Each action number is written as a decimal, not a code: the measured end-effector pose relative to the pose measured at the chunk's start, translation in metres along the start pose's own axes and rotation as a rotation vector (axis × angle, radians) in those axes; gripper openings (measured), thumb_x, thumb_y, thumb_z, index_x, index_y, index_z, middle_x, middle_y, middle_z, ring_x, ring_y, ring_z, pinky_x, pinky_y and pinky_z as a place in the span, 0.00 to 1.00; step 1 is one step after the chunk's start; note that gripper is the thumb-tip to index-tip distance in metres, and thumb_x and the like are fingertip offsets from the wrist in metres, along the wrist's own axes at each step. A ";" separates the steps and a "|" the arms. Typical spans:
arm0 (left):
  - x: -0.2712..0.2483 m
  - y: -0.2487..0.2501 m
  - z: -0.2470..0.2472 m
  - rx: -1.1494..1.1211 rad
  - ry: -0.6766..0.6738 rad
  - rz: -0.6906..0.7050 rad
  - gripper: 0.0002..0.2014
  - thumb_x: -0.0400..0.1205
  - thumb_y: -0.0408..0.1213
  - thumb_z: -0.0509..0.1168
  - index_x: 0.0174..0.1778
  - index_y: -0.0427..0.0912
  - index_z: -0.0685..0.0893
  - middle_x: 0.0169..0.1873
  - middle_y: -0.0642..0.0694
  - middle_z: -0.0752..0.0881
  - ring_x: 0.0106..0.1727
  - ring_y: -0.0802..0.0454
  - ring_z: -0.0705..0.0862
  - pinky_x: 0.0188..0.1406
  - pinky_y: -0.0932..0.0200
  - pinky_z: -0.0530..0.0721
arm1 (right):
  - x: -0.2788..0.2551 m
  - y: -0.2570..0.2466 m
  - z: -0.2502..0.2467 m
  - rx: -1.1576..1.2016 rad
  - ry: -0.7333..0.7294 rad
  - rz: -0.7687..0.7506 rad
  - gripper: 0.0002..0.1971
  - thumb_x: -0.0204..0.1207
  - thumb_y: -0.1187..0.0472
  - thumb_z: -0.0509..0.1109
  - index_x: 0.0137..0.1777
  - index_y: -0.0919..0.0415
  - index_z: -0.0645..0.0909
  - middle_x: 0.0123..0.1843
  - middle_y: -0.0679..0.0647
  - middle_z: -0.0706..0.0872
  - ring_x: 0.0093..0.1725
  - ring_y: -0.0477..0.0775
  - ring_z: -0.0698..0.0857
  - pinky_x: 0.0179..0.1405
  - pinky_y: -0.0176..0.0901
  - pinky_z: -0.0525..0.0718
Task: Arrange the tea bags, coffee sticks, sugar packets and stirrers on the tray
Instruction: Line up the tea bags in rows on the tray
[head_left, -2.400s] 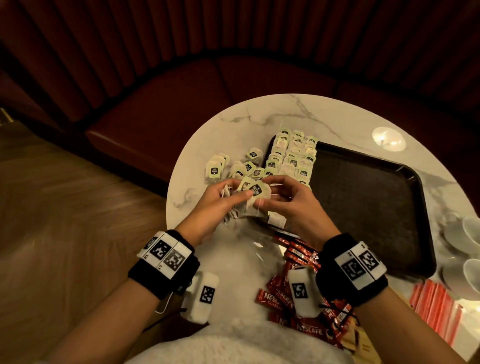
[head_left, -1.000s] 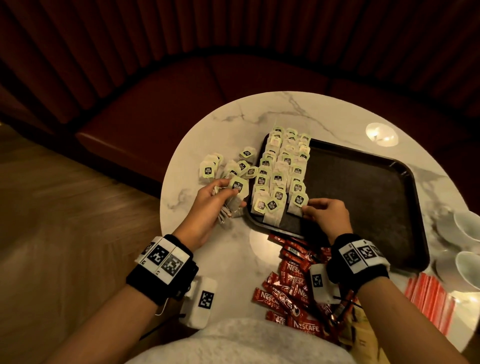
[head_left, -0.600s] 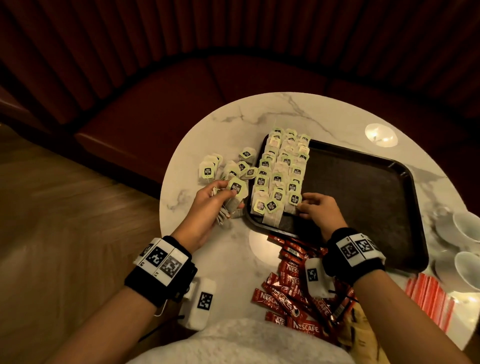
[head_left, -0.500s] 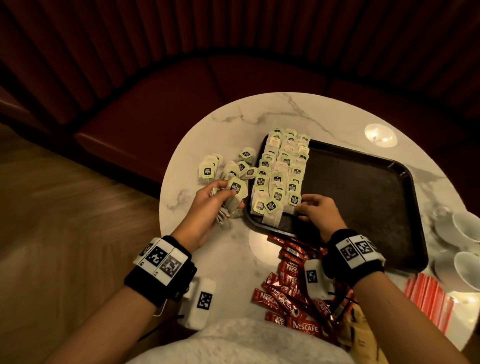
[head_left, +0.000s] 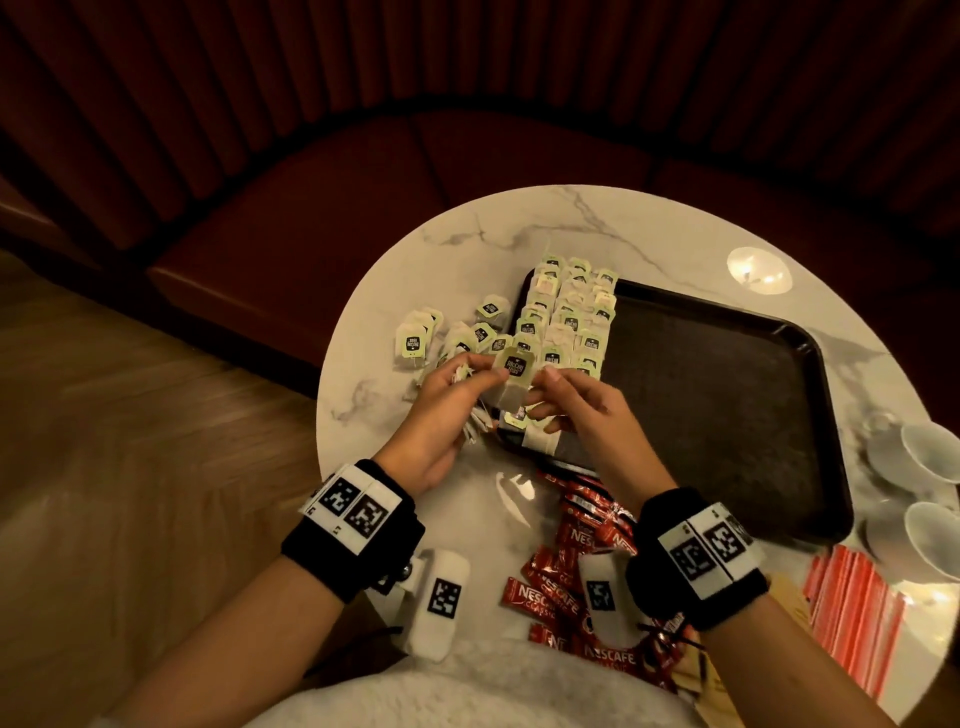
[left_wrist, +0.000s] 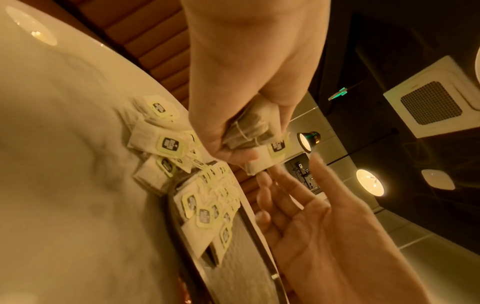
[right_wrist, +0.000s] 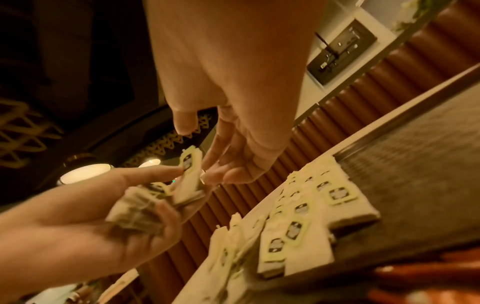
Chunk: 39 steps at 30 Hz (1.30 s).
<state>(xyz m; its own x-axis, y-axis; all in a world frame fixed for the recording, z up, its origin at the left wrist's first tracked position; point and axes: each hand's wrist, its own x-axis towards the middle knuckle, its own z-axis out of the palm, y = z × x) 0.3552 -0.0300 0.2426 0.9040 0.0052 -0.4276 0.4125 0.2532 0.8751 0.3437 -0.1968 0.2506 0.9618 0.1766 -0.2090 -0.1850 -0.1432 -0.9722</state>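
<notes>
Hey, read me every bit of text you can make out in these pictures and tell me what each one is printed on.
"NESCAFE CLASSIC": on a red coffee stick lying on the marble table.
"NESCAFE": on another red coffee stick nearer the table's edge.
Tea bag tags: dark label with print, too blurred to read in any view.
Wrist band squares: coded patterns, no words.
Orange packets: no legible print.

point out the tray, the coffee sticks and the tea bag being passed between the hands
tray (head_left: 727, 395), head view, bare dark floor
coffee sticks (head_left: 545, 600), head view, red wrapper of one stick
tea bag (head_left: 514, 366), head view, its green tag
</notes>
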 end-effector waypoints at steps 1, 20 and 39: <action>0.000 0.000 0.001 -0.022 -0.011 -0.006 0.07 0.80 0.34 0.70 0.37 0.51 0.85 0.45 0.47 0.91 0.53 0.45 0.85 0.57 0.44 0.79 | -0.001 0.001 0.003 0.030 -0.005 -0.003 0.17 0.77 0.46 0.69 0.59 0.55 0.84 0.53 0.52 0.90 0.50 0.46 0.89 0.48 0.35 0.84; -0.007 -0.011 -0.011 -0.254 -0.047 -0.204 0.13 0.83 0.30 0.66 0.63 0.34 0.81 0.48 0.37 0.89 0.39 0.49 0.90 0.30 0.61 0.87 | 0.013 0.043 -0.066 -0.045 0.327 0.258 0.08 0.75 0.69 0.75 0.53 0.59 0.86 0.53 0.57 0.92 0.54 0.54 0.90 0.52 0.44 0.87; -0.008 -0.005 -0.012 -0.339 -0.092 -0.250 0.16 0.87 0.29 0.54 0.70 0.34 0.73 0.57 0.34 0.89 0.53 0.39 0.89 0.47 0.44 0.89 | 0.014 0.057 -0.057 -0.282 0.273 0.361 0.07 0.75 0.63 0.77 0.51 0.54 0.86 0.48 0.50 0.91 0.53 0.49 0.89 0.58 0.48 0.87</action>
<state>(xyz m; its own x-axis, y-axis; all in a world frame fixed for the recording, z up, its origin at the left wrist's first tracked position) 0.3444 -0.0202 0.2389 0.7933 -0.1791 -0.5819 0.5738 0.5395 0.6162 0.3584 -0.2583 0.1979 0.8714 -0.1865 -0.4538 -0.4887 -0.4105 -0.7698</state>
